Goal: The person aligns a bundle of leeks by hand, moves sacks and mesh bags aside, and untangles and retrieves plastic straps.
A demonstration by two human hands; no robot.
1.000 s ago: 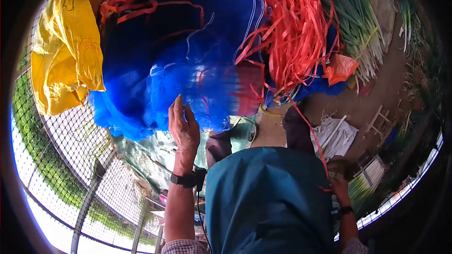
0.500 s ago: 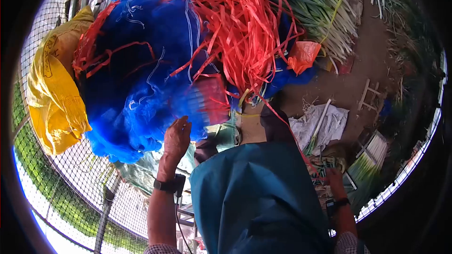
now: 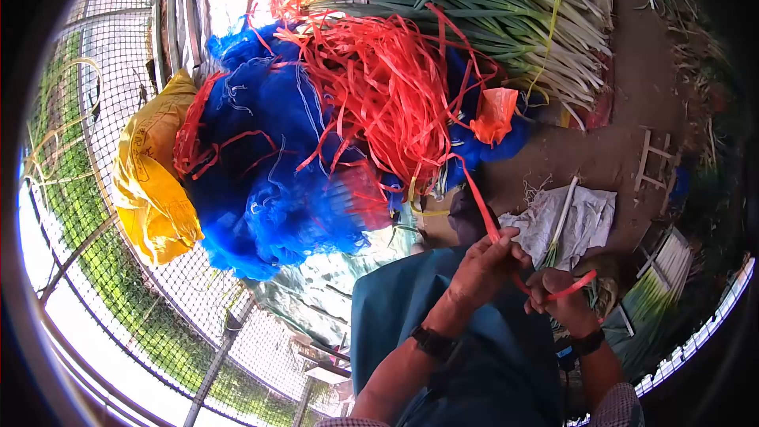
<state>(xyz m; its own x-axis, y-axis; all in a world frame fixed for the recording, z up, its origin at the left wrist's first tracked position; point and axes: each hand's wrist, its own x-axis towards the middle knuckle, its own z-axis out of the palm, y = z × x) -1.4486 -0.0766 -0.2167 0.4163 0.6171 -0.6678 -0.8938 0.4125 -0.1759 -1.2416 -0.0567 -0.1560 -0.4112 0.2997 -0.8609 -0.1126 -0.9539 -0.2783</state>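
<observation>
A red plastic strip (image 3: 477, 196) runs from the heap of red strips (image 3: 379, 87) down to my two hands above the dark teal apron (image 3: 395, 292). My left hand (image 3: 486, 263) pinches the strip. Close beside it on the right, my right hand (image 3: 556, 292) is closed round the same strip, and a short red end sticks out past its fingers. The heap lies on bunched blue netting (image 3: 261, 166) with loose white strings.
Long green onions (image 3: 506, 24) lie behind the heap. A yellow sack (image 3: 154, 182) rests at the left by the mesh fence (image 3: 118, 134). A white crumpled sack (image 3: 589, 217) and a small wooden frame (image 3: 655, 160) are on the ground at the right.
My left hand has left the blue netting's edge, moved right and taken hold of the red strip near my right hand. The view has shifted, showing more onions.
</observation>
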